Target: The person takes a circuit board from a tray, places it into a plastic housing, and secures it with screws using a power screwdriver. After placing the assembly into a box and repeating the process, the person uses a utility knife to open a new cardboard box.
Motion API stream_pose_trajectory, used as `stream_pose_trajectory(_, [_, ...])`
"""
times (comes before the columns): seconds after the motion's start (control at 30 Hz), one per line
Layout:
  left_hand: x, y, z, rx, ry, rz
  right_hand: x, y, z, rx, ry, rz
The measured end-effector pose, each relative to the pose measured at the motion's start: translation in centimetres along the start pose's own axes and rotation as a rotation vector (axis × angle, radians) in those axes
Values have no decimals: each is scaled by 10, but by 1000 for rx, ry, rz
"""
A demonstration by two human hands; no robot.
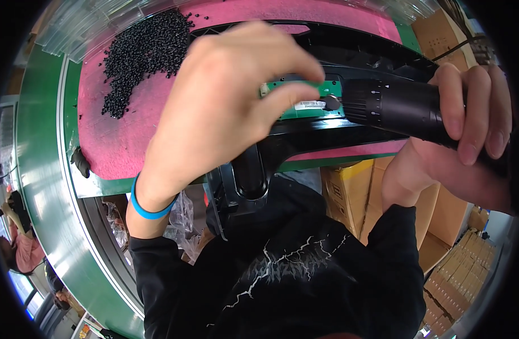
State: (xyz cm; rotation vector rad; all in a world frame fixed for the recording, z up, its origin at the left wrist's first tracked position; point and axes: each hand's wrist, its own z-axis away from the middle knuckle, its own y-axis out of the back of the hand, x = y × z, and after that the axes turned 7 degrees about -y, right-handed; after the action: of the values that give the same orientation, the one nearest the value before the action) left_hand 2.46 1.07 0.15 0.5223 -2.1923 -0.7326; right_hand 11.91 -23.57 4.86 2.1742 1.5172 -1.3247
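Hands work close together over a black plastic housing [305,135] that lies across a pink mat [118,141]. The left hand [225,107] pinches a small green circuit board [305,99] between thumb and fingertips, pressing it into the housing at about 1 o'clock from the hand's middle. The right hand [468,118], at 3 o'clock in the picture, is wrapped tight round a black electric screwdriver [401,107], whose nose meets the board's right end beside a small dark round part (whether a bit is seated in a screw cannot be told; the nose hides it). A heap of black screws [143,51] sits at 11 o'clock on the mat, well apart from both hands. Judging from this, the driver lies nearly flat, so it could skid off and gouge the board, or nip the left fingertips just beside it. Cardboard boxes [350,192] stand below the bench.
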Motion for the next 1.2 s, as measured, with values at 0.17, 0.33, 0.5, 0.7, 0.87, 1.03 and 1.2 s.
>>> stream_pose_trajectory(0.17, [-8, 31, 9, 316, 187, -286, -5, -1, 10, -18, -34, 46])
stream_pose_trajectory(0.33, [-38, 54, 50, 10, 419, -614, 3, 7, 7, -46, -68, 71])
stream_pose_trajectory(0.5, [-53, 48, 55, 21, 443, -630, 7, 8, 12, -73, -110, 93])
stream_pose_trajectory(0.7, [-60, 48, 56, 46, 508, -643, 15, 1, 14, -116, -160, 117])
stream_pose_trajectory(0.87, [-58, 49, 58, 92, 531, -657, 17, 16, 9, -158, -187, 148])
stream_pose_trajectory(1.03, [-55, 51, 56, 152, 522, -661, 17, 23, 5, -209, -208, 179])
stream_pose_trajectory(1.2, [-53, 54, 54, 194, 545, -609, 16, 26, 5, -238, -215, 194])
